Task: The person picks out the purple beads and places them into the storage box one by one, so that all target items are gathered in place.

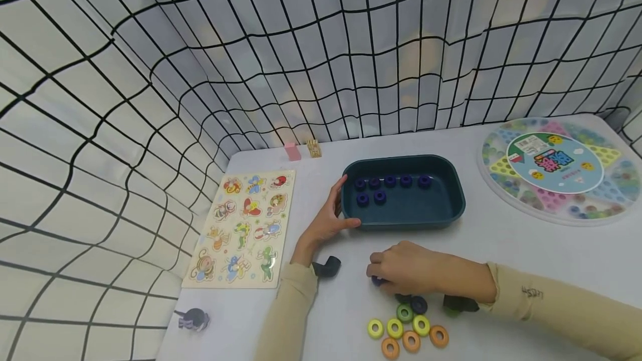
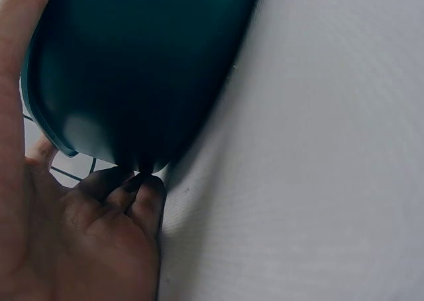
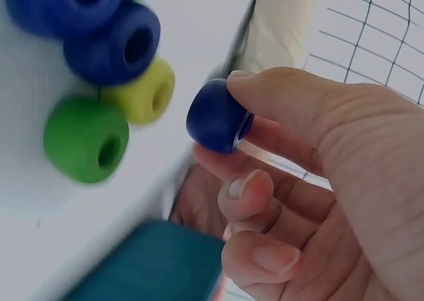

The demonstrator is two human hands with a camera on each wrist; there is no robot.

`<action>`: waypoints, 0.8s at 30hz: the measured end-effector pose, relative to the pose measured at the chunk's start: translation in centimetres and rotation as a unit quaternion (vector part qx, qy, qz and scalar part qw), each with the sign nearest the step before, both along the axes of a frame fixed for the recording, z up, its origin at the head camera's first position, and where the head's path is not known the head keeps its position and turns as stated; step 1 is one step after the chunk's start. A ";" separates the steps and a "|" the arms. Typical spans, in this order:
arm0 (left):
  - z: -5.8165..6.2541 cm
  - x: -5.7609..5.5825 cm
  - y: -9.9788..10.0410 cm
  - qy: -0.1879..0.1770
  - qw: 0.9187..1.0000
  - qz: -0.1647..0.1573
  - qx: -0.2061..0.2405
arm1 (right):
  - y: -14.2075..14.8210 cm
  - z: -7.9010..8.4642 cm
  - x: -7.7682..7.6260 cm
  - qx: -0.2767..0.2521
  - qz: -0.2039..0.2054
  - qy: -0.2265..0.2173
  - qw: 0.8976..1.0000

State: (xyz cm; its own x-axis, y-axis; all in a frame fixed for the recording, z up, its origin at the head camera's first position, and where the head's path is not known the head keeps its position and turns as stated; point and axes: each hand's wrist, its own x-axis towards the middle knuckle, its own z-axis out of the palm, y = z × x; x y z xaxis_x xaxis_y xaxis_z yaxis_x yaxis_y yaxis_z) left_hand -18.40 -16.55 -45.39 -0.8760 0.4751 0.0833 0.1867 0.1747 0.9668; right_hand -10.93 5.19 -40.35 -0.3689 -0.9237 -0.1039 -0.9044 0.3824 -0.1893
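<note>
A dark teal tray (image 1: pixel 431 205) stands on the white table, with several dark blue beads (image 1: pixel 379 203) in its left part. At the tray's left end my left hand (image 1: pixel 328 219) grips the wall, its thumb along the near side and its fingers around the end. My right hand (image 1: pixel 408 266) is above the table in front of the tray. Between thumb and fingers it pinches a blue bead (image 3: pixel 213 119), whose hole faces sideways in the right wrist view. Below that hand lie loose beads: dark blue (image 1: pixel 418 312), green (image 3: pixel 73 142), yellow (image 1: pixel 421 317) and orange (image 1: pixel 432 336).
An insect picture board (image 1: pixel 251 227) lies left of the tray. A round game box (image 1: pixel 557 163) lies at the right. A pink block (image 1: pixel 292 151) and a yellowish block (image 1: pixel 314 148) stand at the back. A small grey figure (image 1: pixel 195 319) is front left. Black netting surrounds the table.
</note>
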 end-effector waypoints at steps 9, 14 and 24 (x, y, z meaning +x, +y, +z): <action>0.0 0.0 -0.1 -0.012 1.000 -0.004 -0.004 | 1.2 1.9 -1.4 0.004 -0.062 -0.028 0.998; 0.1 0.1 -0.2 -0.012 1.000 -0.005 -0.003 | 2.2 2.8 -2.4 -0.024 -0.086 -0.024 0.996; 0.0 0.1 0.0 -0.002 1.000 0.002 0.011 | 4.1 3.2 -4.5 -0.048 -0.107 -0.015 0.993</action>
